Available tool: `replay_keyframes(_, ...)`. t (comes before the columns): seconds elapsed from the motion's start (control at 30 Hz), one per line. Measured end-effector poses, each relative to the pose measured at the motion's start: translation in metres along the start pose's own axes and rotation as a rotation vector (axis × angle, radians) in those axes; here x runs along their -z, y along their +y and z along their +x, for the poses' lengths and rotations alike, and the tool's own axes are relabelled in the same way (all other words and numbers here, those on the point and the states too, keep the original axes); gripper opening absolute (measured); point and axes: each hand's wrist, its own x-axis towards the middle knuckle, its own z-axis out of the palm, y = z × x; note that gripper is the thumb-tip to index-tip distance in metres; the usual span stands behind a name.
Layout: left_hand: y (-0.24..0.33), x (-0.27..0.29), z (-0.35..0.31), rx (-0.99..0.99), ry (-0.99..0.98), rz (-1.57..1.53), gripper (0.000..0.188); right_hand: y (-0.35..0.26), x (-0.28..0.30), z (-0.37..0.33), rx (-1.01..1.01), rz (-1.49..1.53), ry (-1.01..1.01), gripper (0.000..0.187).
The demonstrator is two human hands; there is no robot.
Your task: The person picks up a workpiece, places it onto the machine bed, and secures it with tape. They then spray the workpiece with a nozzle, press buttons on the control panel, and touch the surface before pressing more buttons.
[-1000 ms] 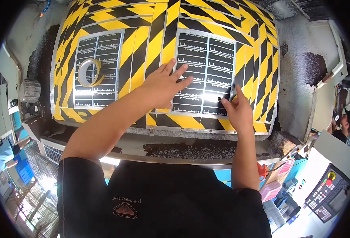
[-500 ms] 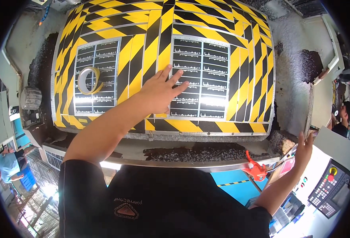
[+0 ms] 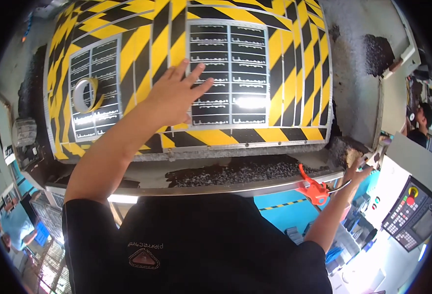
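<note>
My left hand point(image 3: 174, 90) lies with fingers spread on a broad plate covered in yellow-and-black striped pieces point(image 3: 142, 63). Its fingertips reach the left edge of a block of black rectangular labels point(image 3: 249, 73) with white print. A similar block of black labels point(image 3: 105, 61) is farther left, and a roll of tape point(image 3: 77, 95) stands on it. At the right, my right hand point(image 3: 357, 172) is beside the machine's front corner, fingers curled around a small dark thing that is too blurred to name. An orange-red air gun point(image 3: 316, 192) hangs just left of that hand.
A metal ledge point(image 3: 216, 187) runs between my body and the plate, with dark wet debris point(image 3: 245, 171) behind it. At the right is a control panel point(image 3: 409, 215) with a red stop button. Other people show at the far left point(image 3: 17, 225) and far right point(image 3: 421, 117).
My right hand has come down and inward, and its fingers have curled. The view has shifted, so the plate sits higher and farther left. My left hand stays on the plate.
</note>
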Motion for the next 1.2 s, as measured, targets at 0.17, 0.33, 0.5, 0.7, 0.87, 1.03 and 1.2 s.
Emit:
replay_keyframes(0.17, 0.000, -0.014, -0.024, -0.008, 0.135, -0.077, 0.094, -0.027, -0.016, -0.076, -0.062, 0.225, 0.107, 0.090)
replay_keyframes(0.33, -0.039, -0.054, -0.106, 0.340, 0.618, -0.352, 0.053, -0.068, 0.001, -0.082, -0.175, 0.258, 0.049, 0.085)
replay_keyframes(0.5, -0.097, -0.067, -0.177, 0.724, 0.787, -0.025, 0.052, 0.002, -0.030, -0.059, -0.066, 0.321, 0.035, 0.069)
replay_keyframes(0.7, -0.121, -0.092, -0.160, 0.657, 0.754, 0.019, 0.035, -0.033, -0.001, -0.055, -0.027, 0.073, 0.027, 0.082)
replay_keyframes(0.87, -0.124, -0.086, -0.166, 0.670, 0.796, 0.065, 0.024, -0.018, -0.023, -0.060, -0.077, 0.096, 0.045, 0.091)
replay_keyframes(1.03, -0.132, -0.084, -0.193, 0.633, 0.898, 0.010, 0.024, -0.006, -0.024, -0.053, -0.072, 0.041, 0.003, 0.096)
replay_keyframes(1.2, -0.139, -0.092, -0.255, 0.727, 0.990, 0.014, 0.027, -0.010, -0.020, -0.059, -0.086, 0.050, 0.074, 0.095)
